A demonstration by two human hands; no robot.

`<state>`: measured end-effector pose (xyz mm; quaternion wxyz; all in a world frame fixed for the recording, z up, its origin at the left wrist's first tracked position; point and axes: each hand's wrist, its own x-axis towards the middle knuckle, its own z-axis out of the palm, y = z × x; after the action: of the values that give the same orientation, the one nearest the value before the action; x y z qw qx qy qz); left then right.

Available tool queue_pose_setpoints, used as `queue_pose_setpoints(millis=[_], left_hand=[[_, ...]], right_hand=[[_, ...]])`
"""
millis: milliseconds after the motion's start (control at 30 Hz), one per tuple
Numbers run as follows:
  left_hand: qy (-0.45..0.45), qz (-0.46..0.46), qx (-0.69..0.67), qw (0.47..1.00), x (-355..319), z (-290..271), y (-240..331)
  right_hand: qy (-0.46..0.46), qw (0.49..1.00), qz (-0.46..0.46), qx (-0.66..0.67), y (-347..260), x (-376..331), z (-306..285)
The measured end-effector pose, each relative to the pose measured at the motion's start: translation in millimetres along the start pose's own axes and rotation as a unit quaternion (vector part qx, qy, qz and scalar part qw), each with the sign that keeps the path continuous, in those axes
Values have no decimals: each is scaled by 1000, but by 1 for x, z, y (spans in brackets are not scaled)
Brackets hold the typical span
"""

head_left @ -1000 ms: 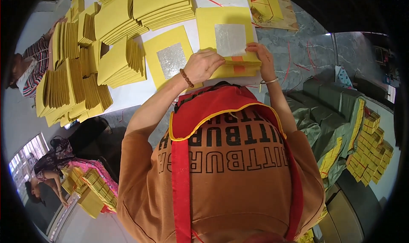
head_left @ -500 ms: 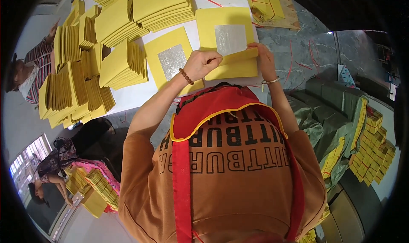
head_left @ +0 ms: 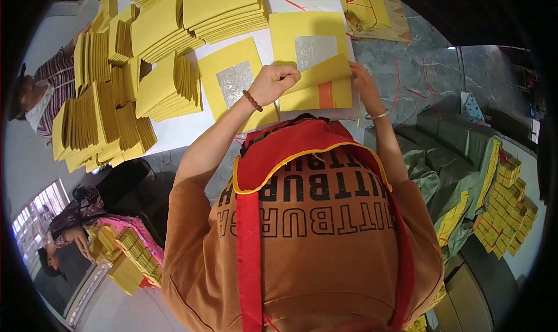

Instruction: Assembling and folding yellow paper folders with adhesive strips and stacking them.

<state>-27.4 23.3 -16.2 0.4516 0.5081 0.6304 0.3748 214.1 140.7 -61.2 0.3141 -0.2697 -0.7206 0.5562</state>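
A stack of yellow paper sheets [head_left: 308,29] with a silver foil square [head_left: 315,50] lies on the white table [head_left: 174,131] in front of me. My left hand [head_left: 272,83], with a bead bracelet on the wrist, pinches the near edge of the top sheet and bends it up as a flap [head_left: 322,73]. My right hand [head_left: 363,79], with a thin bangle, holds the right end of the same flap. Under the flap shows an orange stripe [head_left: 326,95] on the sheet below. A second foil sheet [head_left: 232,82] lies just left of my left hand.
Many stacks of yellow sheets [head_left: 157,35] cover the table's left and far side. A person in a striped shirt [head_left: 49,85] sits at the left. More people [head_left: 75,227] sit low at the left. Yellow bundles [head_left: 503,207] and green sacks [head_left: 447,169] lie at the right.
The near edge of the top yellow sheet has been lifted and bent upward over the stack. Both hands have moved slightly up with it.
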Motion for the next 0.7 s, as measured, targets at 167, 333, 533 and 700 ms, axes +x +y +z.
queue_pose_setpoints(millis=[167,333,533,700], left_hand=[[-65,48,-11,997,-7,-12,13],[20,232,311,921,-9,-29,1],[79,291,403,864,-28,-23,6],[64,185,250,948,-52,-7,-2]], right_hand=[[-9,996,87,-24,-3,2,5],[21,972,195,131,-9,3,9],[4,989,-88,-117,-37,2,-9],[-102,981,108,-126,-62,-17,-6]])
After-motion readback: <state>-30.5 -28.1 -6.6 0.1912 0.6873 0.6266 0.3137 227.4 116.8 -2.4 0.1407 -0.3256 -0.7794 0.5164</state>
